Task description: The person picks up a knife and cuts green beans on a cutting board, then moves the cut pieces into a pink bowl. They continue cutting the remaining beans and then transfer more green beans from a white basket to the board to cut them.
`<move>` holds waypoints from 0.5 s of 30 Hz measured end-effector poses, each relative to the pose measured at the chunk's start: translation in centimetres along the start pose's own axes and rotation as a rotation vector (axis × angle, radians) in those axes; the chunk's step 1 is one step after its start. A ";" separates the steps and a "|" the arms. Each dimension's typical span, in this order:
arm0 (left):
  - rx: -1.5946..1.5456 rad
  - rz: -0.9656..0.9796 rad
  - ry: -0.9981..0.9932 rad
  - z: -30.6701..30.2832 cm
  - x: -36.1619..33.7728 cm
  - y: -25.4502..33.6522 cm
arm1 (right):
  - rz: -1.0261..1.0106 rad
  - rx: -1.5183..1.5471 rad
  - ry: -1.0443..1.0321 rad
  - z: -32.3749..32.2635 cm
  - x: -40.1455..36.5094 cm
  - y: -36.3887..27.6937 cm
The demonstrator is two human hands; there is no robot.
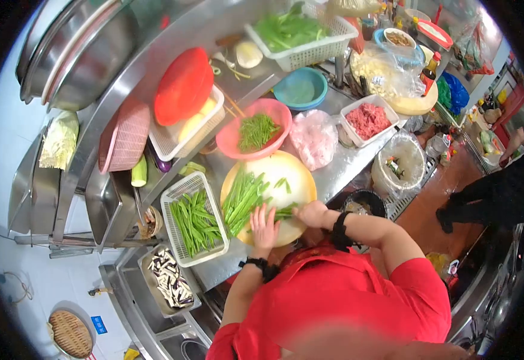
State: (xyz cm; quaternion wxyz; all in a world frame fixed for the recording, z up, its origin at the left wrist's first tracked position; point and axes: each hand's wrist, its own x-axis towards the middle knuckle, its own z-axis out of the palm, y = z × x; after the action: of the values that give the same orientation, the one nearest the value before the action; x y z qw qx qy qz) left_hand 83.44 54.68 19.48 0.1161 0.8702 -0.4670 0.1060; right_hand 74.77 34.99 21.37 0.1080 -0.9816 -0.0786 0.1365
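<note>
A round pale cutting board lies on the steel counter in front of me. Long green bean pods are heaped on its left side, with a few short pieces near the middle. My left hand rests at the board's near edge beside the pods, fingers stretched out. Closed in a fist, my right hand is at the board's right edge; what it grips is hidden. Green pieces lie between the two hands. Left of the board stands a white basket full of green bean pods.
Behind the board are a pink bowl of cut greens, a plastic bag and a white tub of minced meat. A tray of eggplant strips sits at lower left. A lined bin and another person are at right.
</note>
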 end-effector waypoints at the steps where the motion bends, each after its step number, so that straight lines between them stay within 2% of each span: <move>1: -0.004 -0.028 0.106 0.2 -0.9 -0.3 | 0.002 -0.010 0.004 -0.2 -0.1 0.1; 2: -0.010 -0.062 0.203 0.4 -2.1 -0.6 | -0.003 -0.017 0.003 -0.4 0.0 0.3; 3: -0.010 -0.076 0.204 0.5 -3.5 -0.9 | -0.015 0.006 -0.011 -0.4 -0.1 0.4; 5: -0.026 -0.283 0.143 0.6 -5.9 -2.1 | -0.043 0.024 -0.038 -0.5 -0.1 0.3; 8: -0.006 -0.316 0.130 1.7 -8.4 -3.8 | -0.032 0.021 -0.095 -0.9 -0.2 0.0; 9: 0.092 -0.316 0.130 2.1 -8.9 -3.8 | -0.026 0.008 -0.084 -0.7 -0.2 0.0; 12: 0.035 -0.381 0.081 4.0 -9.9 -4.2 | -0.028 -0.030 -0.070 0.3 0.0 0.3; 14: 0.025 -0.406 0.178 4.7 -9.6 -3.9 | -0.036 -0.075 -0.053 1.0 0.3 0.8; 15: 0.070 -0.374 0.156 5.1 -9.5 -4.1 | -0.001 -0.061 -0.090 0.5 0.3 0.6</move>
State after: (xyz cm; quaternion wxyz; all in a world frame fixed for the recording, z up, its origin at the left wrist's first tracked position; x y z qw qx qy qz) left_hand 82.14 62.89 11.45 0.1394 0.9343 -0.2830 0.1659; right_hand 74.95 34.55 20.69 0.0746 -0.9773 -0.0878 0.1778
